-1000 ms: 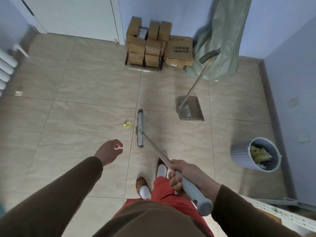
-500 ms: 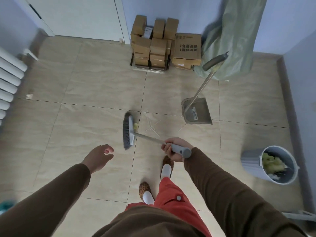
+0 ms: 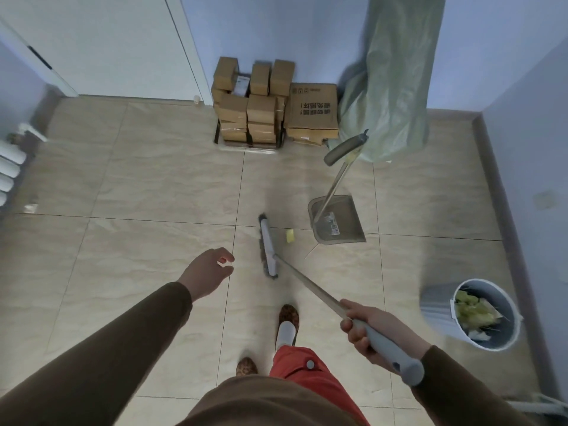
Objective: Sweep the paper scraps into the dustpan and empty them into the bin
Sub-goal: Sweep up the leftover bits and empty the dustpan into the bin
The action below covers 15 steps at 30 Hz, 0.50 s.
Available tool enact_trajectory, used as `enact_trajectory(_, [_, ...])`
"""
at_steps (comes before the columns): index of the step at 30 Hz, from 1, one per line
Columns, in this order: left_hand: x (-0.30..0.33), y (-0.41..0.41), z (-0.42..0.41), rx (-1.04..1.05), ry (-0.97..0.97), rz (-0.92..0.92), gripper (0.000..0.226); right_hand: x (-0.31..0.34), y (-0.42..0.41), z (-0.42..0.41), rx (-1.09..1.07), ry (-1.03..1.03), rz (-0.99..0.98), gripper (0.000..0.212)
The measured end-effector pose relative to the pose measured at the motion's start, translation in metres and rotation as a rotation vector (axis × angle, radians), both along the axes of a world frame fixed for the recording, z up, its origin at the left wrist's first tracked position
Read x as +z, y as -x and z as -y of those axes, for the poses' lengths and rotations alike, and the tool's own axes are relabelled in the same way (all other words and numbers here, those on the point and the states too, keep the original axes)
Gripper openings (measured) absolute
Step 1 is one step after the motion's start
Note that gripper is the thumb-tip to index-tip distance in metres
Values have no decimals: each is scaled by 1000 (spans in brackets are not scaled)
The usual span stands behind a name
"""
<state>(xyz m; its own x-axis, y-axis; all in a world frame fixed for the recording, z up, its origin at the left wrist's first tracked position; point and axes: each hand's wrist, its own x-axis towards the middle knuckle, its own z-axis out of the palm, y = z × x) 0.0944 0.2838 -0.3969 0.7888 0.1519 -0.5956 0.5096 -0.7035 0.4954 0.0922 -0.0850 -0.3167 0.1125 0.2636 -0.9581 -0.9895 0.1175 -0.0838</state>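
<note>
My right hand [image 3: 373,329] grips the grey handle of a broom whose head [image 3: 268,245] rests on the tiled floor ahead of my feet. A yellow paper scrap [image 3: 289,235] lies just right of the broom head, between it and the grey dustpan [image 3: 338,221]. The dustpan stands on the floor with its long handle [image 3: 345,147] upright. A grey bin [image 3: 482,315] holding yellow and white scraps sits at the right, close to the wall. My left hand [image 3: 209,270] hovers to the left of the broom head, fingers loosely spread, holding nothing.
Stacked cardboard boxes [image 3: 270,103] and a tall green sack [image 3: 390,78] stand against the far wall. A white door [image 3: 101,44] is at the back left, a radiator [image 3: 9,167] on the left wall. A small white scrap [image 3: 30,207] lies near the radiator.
The broom swept to the right, pushing the yellow scrap from left of the tile seam to just beside the dustpan. My right hand drew back towards my body.
</note>
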Motion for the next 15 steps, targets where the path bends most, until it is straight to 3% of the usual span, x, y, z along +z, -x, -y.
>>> enact_trajectory(4, [5, -10, -3, 51, -11, 7, 17, -21, -19, -38, -34, -212, -15, 31])
enact_trajectory(8, [6, 1, -15, 97, -44, -46, 17, -70, -64, -141, 27, -395, -56, 14])
enact_trajectory(10, [6, 11, -20, 127, -59, -73, 15, -92, -88, -193, 51, -451, -104, 6])
enact_trajectory(15, [2, 27, -28, 163, -57, -124, 14, -134, -140, -261, 64, -482, -117, 10])
